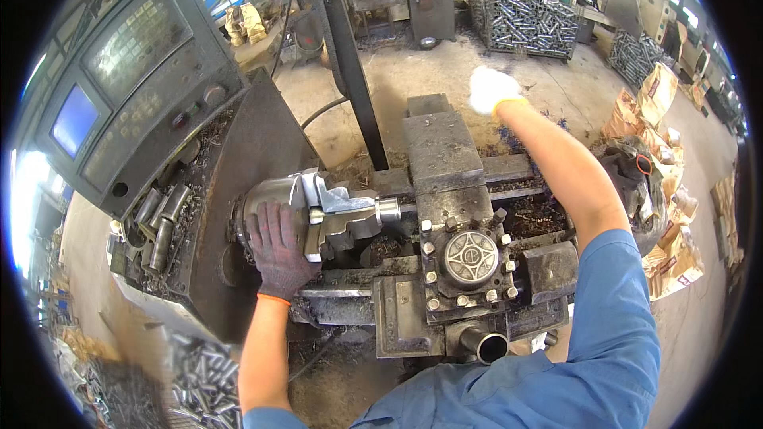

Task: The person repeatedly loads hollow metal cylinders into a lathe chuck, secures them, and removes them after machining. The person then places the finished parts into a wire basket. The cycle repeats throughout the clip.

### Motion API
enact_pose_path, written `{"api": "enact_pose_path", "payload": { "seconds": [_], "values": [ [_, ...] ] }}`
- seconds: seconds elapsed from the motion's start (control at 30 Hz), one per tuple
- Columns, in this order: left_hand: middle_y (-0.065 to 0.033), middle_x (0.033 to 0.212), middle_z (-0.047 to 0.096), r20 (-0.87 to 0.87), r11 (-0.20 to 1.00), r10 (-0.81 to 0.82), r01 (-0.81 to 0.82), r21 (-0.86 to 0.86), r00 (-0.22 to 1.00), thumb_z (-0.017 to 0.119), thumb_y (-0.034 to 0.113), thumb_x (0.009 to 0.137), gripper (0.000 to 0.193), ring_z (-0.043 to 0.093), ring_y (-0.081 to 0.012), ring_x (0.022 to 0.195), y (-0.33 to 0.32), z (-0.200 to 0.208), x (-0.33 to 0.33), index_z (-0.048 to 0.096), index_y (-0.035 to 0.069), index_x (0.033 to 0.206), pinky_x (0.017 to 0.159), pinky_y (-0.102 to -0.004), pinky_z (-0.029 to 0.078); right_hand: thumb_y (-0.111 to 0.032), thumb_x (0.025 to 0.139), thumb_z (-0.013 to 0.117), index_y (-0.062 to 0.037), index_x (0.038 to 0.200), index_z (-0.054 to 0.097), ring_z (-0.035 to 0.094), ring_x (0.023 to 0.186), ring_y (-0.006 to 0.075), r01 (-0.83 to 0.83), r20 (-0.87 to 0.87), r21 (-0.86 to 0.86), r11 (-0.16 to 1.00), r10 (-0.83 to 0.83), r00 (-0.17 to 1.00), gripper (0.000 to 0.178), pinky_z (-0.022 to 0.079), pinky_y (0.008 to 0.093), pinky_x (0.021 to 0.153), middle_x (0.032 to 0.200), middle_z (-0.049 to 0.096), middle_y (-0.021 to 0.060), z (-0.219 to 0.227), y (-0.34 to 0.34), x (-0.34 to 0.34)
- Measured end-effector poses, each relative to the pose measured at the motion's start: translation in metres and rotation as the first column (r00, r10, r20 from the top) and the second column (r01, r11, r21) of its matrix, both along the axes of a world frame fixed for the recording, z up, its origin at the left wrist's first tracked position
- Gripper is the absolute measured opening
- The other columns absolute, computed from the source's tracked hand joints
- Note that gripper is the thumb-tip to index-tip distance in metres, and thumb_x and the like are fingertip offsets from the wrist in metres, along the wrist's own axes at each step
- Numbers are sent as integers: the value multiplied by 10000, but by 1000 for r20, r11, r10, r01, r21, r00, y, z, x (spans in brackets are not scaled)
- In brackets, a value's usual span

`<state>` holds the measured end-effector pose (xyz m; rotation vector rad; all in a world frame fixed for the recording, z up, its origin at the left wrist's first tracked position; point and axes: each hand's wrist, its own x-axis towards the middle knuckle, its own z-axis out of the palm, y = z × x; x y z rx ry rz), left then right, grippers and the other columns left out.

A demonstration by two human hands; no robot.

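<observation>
- Lathe chuck (278,191) stands right of the slanted control panel (139,40), its axis running left to right, a short metal cylinder (388,210) protruding toward the tool post (469,258).
- The left hand (278,242), dark-gloved, is the nearer: it lies palm down against the chuck's near side, fingers extended forward, its grip closed around nothing.
- The right hand (493,91) is stretched forward past the tool post, well apart from the chuck; glare hides its fingers, leaving its grip impossible to tell.

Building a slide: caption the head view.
Dark-gloved left hand on a round grey metal chuck; right hand outstretched, glaring white.
</observation>
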<state>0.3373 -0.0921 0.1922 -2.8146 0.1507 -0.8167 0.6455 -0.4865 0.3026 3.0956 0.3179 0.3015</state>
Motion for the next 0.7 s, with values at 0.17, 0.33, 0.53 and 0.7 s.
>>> {"api": "enact_pose_path", "payload": {
  "seconds": [0.17, 0.33, 0.53, 0.7],
  "values": [
    [-252, 1560, 477, -347, 993, 13, -54, -108, 938, 984, 380, 546, 1290, 414, -457, 1500, 3, 65, 32, 343, -34, 1587, 1298, -581, 270, -532, 794, 807, 0, 908, 803, 759, 845, 366, -748, -545, 225, 625, 717, 436, 544, 581, 491, 789, 940, 798, 198, -61, 123, -117],
    [-263, 1578, 481, 43, 974, 56, -45, -220, 998, 872, 362, 724, 1013, 407, -468, 1509, 4, 35, 25, 433, -4, 1560, 1285, -600, 276, -380, 812, 852, -28, 968, 818, 752, 762, 333, -704, -750, 184, 686, 561, 351, 387, 582, 469, 691, 949, 813, 150, -98, 132, -79],
    [-203, 1582, 527, 142, 970, 55, -19, -241, 988, 831, 443, 801, 935, 446, -429, 1501, 20, 10, 29, 478, 33, 1564, 1282, -574, 291, -461, 848, 843, -13, 1026, 827, 754, 853, 261, -633, -783, 253, 731, 539, 310, 482, 588, 402, 745, 983, 818, 148, -101, 137, -78],
    [-240, 1591, 487, 41, 961, 145, -130, -246, 989, 708, 575, 877, 940, 396, -377, 1543, 14, 23, 31, 457, -13, 1566, 1330, -546, 198, -446, 716, 865, 15, 1183, 729, 777, 969, 351, -668, -572, -136, 732, 493, 656, 671, 609, 456, 849, 1028, 787, 238, -69, 76, -98]
  ]
}}
